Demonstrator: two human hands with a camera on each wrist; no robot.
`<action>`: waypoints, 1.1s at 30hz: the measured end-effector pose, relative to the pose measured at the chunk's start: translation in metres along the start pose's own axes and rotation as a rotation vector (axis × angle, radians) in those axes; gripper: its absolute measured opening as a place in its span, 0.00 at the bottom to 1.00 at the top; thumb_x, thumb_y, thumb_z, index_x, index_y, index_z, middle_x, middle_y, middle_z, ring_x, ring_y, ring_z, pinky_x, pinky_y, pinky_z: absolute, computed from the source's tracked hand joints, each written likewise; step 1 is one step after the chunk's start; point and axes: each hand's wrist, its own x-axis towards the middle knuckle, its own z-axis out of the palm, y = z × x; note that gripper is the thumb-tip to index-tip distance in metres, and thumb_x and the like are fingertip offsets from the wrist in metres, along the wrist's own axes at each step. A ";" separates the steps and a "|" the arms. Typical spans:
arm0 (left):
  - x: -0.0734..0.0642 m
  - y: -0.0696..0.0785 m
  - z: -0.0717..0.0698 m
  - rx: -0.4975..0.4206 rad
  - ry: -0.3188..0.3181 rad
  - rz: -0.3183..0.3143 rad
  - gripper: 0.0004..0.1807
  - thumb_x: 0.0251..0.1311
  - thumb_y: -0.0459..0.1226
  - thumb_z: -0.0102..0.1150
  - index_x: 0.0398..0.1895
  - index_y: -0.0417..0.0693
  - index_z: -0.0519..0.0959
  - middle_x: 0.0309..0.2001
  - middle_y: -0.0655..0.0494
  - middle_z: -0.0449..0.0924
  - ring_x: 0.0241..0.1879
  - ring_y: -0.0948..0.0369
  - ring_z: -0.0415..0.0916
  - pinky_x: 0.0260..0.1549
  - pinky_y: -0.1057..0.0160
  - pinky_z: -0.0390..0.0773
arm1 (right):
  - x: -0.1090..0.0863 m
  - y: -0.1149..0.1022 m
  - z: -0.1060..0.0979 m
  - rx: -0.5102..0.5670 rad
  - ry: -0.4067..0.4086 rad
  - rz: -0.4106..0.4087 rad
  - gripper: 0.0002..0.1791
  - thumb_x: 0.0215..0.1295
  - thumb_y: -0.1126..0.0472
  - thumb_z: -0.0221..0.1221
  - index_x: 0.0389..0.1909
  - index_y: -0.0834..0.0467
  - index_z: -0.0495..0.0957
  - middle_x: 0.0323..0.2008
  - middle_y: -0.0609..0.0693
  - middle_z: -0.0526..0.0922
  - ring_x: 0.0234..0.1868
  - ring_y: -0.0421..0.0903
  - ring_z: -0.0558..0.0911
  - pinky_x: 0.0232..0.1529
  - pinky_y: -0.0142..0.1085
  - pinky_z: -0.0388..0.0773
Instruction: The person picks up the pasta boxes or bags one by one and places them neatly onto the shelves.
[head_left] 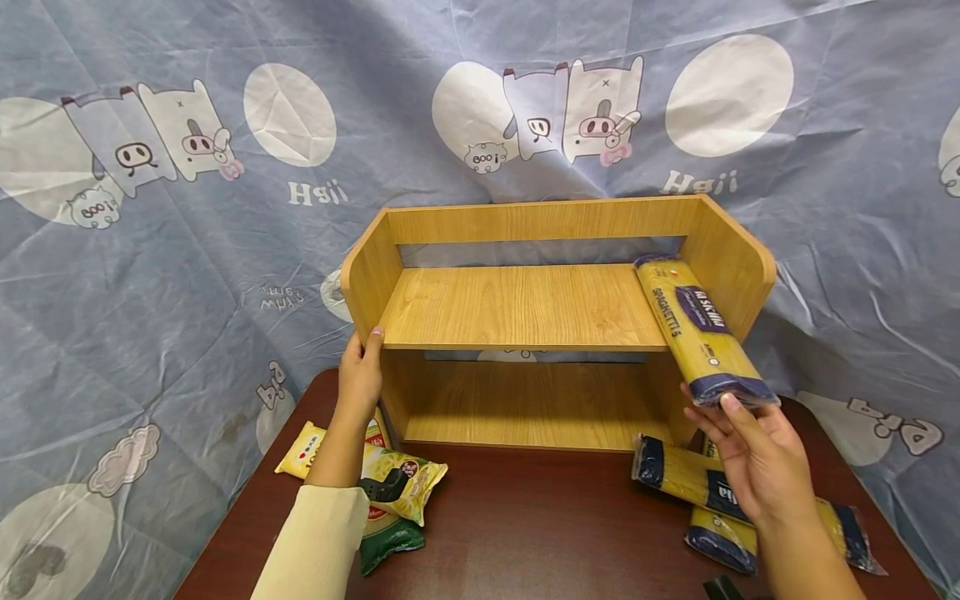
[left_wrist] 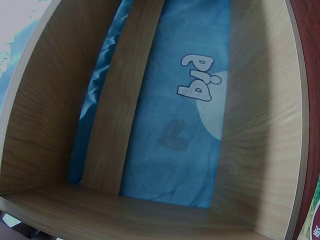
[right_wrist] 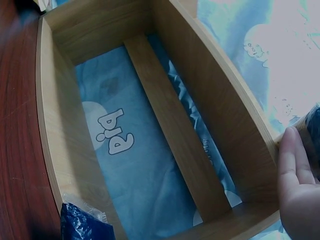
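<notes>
A two-tier wooden shelf (head_left: 525,308) stands on the table against the cloth backdrop. My left hand (head_left: 360,371) grips its left side panel near the upper board. At the right, a packet of spaghetti (head_left: 697,325) with dark blue ends slants over the upper board, its far end inside by the right side panel. My right hand (head_left: 768,450) holds the packet's near end, thumb on top and fingers beneath. In the right wrist view, fingers (right_wrist: 290,160) lie against the packet at the right edge. The left wrist view shows mostly the lower compartment (left_wrist: 175,125).
Several more spaghetti packets (head_left: 686,475) lie crossed on the table below my right hand. Left of the shelf, yellow bags (head_left: 405,479) and a green-ended bag (head_left: 390,546) lie in a heap under my left forearm. The dark red table (head_left: 540,517) reaches forward from the shelf.
</notes>
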 end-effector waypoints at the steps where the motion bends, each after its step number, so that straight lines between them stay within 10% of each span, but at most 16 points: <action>1: 0.000 0.000 0.000 0.001 0.000 -0.001 0.31 0.73 0.61 0.45 0.73 0.60 0.67 0.66 0.44 0.72 0.65 0.46 0.70 0.67 0.44 0.66 | 0.001 0.000 0.000 -0.001 0.001 0.000 0.27 0.77 0.77 0.36 0.75 0.63 0.57 0.62 0.61 0.79 0.58 0.57 0.84 0.54 0.43 0.84; 33: -0.001 0.001 -0.001 -0.003 -0.006 -0.001 0.31 0.73 0.61 0.46 0.73 0.60 0.67 0.68 0.44 0.71 0.66 0.46 0.69 0.69 0.43 0.65 | 0.033 0.014 -0.005 0.033 0.145 0.078 0.20 0.78 0.70 0.45 0.67 0.56 0.66 0.51 0.54 0.83 0.44 0.53 0.90 0.35 0.43 0.88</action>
